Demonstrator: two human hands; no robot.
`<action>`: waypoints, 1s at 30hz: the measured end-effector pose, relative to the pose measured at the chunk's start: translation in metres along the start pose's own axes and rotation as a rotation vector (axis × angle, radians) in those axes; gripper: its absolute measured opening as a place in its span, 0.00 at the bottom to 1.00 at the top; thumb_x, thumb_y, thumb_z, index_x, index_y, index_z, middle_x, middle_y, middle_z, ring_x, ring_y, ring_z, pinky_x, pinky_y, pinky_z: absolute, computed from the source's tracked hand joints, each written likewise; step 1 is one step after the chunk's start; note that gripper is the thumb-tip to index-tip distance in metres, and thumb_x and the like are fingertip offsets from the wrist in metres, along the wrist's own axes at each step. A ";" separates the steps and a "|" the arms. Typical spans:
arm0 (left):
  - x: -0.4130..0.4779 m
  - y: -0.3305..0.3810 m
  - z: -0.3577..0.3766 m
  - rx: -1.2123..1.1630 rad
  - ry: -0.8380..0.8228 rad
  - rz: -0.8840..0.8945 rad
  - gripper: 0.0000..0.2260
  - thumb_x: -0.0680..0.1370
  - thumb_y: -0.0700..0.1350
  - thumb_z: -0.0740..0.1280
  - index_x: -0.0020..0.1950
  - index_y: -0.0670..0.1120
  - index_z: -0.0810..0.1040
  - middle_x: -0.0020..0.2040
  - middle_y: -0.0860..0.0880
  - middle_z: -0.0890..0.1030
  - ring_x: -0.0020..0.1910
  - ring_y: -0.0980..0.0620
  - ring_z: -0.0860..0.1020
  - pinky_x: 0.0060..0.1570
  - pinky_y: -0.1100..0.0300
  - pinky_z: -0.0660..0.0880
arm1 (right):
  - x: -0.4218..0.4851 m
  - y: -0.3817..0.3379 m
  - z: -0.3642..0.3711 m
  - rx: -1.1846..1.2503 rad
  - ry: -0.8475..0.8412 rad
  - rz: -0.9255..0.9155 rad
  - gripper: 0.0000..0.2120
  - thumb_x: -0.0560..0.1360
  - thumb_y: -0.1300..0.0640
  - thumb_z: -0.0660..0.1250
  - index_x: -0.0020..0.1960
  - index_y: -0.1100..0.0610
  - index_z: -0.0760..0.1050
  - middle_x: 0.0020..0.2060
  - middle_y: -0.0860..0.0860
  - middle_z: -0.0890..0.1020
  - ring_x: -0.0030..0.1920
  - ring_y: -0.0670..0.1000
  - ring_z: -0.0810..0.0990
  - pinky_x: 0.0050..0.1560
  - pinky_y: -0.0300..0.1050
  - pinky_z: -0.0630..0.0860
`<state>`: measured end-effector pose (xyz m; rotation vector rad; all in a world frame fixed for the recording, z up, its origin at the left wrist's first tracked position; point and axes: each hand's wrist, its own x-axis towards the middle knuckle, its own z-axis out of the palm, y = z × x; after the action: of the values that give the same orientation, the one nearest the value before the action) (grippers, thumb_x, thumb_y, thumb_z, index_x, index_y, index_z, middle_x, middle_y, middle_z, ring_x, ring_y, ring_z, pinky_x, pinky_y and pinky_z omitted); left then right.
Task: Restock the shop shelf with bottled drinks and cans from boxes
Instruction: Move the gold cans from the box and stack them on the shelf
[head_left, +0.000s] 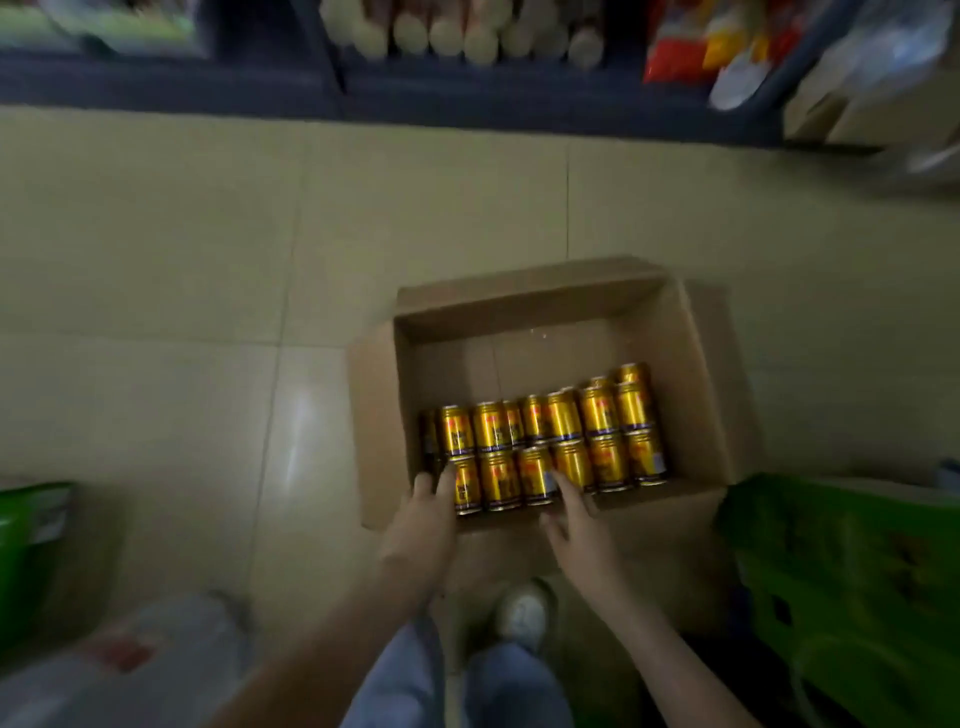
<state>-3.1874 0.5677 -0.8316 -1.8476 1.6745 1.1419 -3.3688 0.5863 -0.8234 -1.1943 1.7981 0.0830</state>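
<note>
gold cans (545, 447) with labels too blurred to read, no legible text elsewhere

One head-worn camera looks steeply down and forward from standing height. The floor (208, 260) fills the middle, the box (696, 374) lies near below centre, the shelf (467, 98) runs along the top edge, blurred, and both forearms enter from the bottom.

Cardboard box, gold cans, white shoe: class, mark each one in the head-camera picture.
cardboard box (524, 304): head view, on its far inner wall.
gold cans (597, 410): head view, on the side of one can in the far row.
white shoe (522, 613): head view, on its toe.
</note>
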 end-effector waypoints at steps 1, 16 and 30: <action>0.035 0.002 0.017 -0.030 -0.004 -0.020 0.30 0.80 0.38 0.56 0.78 0.50 0.47 0.71 0.42 0.61 0.66 0.40 0.68 0.62 0.48 0.68 | 0.035 0.006 0.018 0.048 0.007 0.005 0.26 0.80 0.54 0.60 0.76 0.51 0.57 0.71 0.54 0.69 0.66 0.53 0.72 0.59 0.43 0.71; 0.229 -0.010 0.098 -0.440 0.123 -0.158 0.37 0.78 0.45 0.66 0.76 0.62 0.44 0.71 0.34 0.54 0.61 0.34 0.70 0.51 0.54 0.70 | 0.244 0.023 0.114 0.040 -0.008 -0.140 0.41 0.75 0.55 0.69 0.76 0.40 0.46 0.72 0.58 0.59 0.70 0.62 0.64 0.63 0.53 0.69; -0.060 0.065 -0.133 -0.575 -0.123 0.380 0.37 0.64 0.52 0.71 0.69 0.65 0.58 0.65 0.55 0.69 0.64 0.44 0.69 0.64 0.47 0.69 | -0.063 -0.066 -0.092 0.723 0.197 -0.090 0.42 0.67 0.58 0.75 0.68 0.28 0.57 0.70 0.46 0.61 0.68 0.49 0.66 0.66 0.57 0.71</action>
<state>-3.2064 0.4919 -0.6919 -1.7413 1.7993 2.0265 -3.3756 0.5480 -0.6996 -0.7664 1.7067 -0.7009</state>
